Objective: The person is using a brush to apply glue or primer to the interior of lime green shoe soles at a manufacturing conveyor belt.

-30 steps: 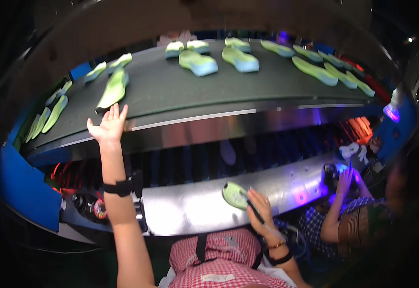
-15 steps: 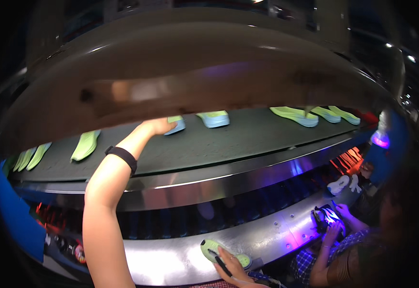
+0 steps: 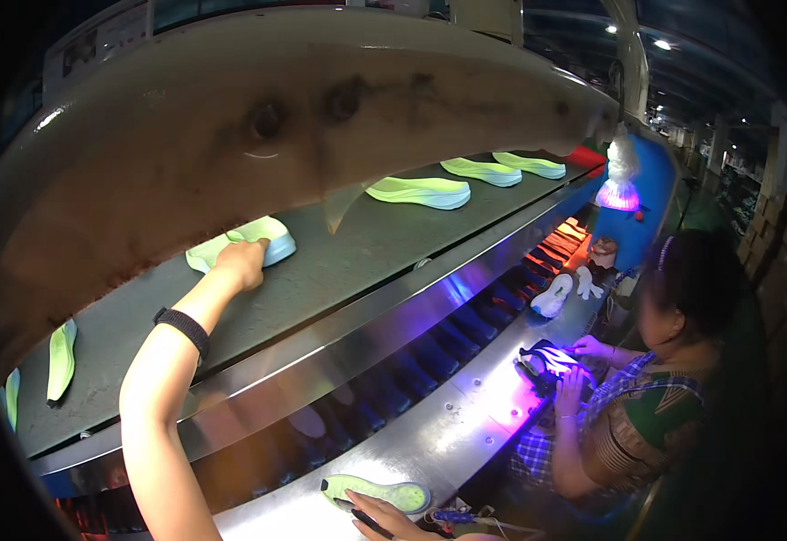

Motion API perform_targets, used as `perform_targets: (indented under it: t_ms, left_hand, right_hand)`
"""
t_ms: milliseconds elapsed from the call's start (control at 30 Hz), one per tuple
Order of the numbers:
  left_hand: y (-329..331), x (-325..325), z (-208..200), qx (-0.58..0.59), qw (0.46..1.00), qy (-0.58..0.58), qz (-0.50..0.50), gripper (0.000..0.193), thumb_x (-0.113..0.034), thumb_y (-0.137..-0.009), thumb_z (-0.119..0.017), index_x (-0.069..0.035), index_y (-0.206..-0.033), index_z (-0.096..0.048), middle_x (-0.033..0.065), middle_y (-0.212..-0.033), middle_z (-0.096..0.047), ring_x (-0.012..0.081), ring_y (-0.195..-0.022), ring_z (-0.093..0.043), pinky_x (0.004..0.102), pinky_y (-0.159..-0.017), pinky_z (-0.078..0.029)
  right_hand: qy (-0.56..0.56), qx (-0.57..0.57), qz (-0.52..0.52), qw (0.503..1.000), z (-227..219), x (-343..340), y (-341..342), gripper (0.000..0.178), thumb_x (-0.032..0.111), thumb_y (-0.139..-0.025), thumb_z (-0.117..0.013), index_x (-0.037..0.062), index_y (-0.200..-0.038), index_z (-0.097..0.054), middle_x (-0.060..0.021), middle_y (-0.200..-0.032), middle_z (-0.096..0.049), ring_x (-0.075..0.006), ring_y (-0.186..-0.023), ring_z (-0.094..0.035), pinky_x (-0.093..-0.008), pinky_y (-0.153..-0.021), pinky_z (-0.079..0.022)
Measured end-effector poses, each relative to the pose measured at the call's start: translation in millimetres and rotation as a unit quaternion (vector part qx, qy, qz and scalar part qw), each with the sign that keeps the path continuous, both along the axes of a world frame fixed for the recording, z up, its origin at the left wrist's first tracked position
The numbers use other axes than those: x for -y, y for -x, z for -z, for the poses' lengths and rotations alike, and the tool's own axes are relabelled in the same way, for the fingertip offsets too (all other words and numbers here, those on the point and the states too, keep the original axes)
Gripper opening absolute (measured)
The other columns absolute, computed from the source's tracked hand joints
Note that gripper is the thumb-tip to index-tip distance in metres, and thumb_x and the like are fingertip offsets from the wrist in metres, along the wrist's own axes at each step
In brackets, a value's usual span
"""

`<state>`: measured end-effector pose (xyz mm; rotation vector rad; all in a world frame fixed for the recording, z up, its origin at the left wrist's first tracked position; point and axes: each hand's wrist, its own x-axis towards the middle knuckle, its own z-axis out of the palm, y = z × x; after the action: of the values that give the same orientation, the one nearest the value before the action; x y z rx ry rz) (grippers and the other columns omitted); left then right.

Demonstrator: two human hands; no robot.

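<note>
A green-blue sole (image 3: 276, 236) lies on the belt (image 3: 348, 266), a black-tipped sole (image 3: 390, 490) on the ledge (image 3: 434, 442)

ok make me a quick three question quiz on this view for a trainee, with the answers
1. Open question: what does the left hand touch, and what does that lie on?
2. True or false: the right hand, at a pale green sole over the metal ledge, is empty.
3. Fill the gap: the left forearm wears a black ____.

Key
1. A green-and-blue sole, lying on the dark belt.
2. False: it holds a slim black tool.
3. band.
</note>
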<state>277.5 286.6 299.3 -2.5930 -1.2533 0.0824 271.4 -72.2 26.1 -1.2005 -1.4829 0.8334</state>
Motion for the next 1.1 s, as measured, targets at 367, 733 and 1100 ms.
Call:
perform_targets:
  t_ms: [367, 733, 1100]
  left_hand:
    - [92.5, 98.5, -12.0, 0.112, 0.985, 0.036, 0.129, 0.034, -0.033, -0.073, -0.066, -0.002, -0.086, -0.061, 0.0161, -0.085, -0.059, 0.0337, -0.083, -0.057, 0.0419, -0.070, -0.045]
    - [244.9, 226.3, 124.8, 0.817, 0.405, 0.408, 0.048, 0.044, -0.025, -0.083, -0.050, -0.002, -0.120, -0.044, 0.0112, -0.111, -0.052, 0.0194, -0.099, -0.054, 0.0323, -0.086, -0.044]
    - [259.1, 282.7, 264.0, 0.670, 0.169, 0.722, -0.036, 0.057, -0.034, -0.073, -0.051, 0.008, -0.112, -0.048, 0.0212, -0.099, -0.059, 0.0326, -0.088, -0.059, 0.0418, -0.084, -0.046]
  right_hand:
    - [-0.081, 0.040, 0.078, 0.993, 2.4, 8.6, 6.4, 0.061, 0.011, -0.086, -0.052, 0.0075, -0.139, -0.021, -0.0135, -0.121, -0.049, -0.0254, -0.103, -0.050, -0.0349, -0.092, -0.037]
    - [-0.128, 0.150, 0.146, 0.969, 13.0, 0.8, 5.1, 0.061, 0.016, -0.086, -0.051, 0.0102, -0.139, -0.022, -0.0089, -0.089, -0.062, -0.0251, -0.085, -0.055, -0.0359, -0.080, -0.041]
    - [-0.142, 0.276, 0.039, 0.950, 13.7, 8.6, 26.5, 0.072, 0.003, -0.067, -0.060, 0.0095, -0.135, -0.034, -0.0101, -0.077, -0.057, -0.0250, -0.077, -0.054, -0.0349, -0.073, -0.042]
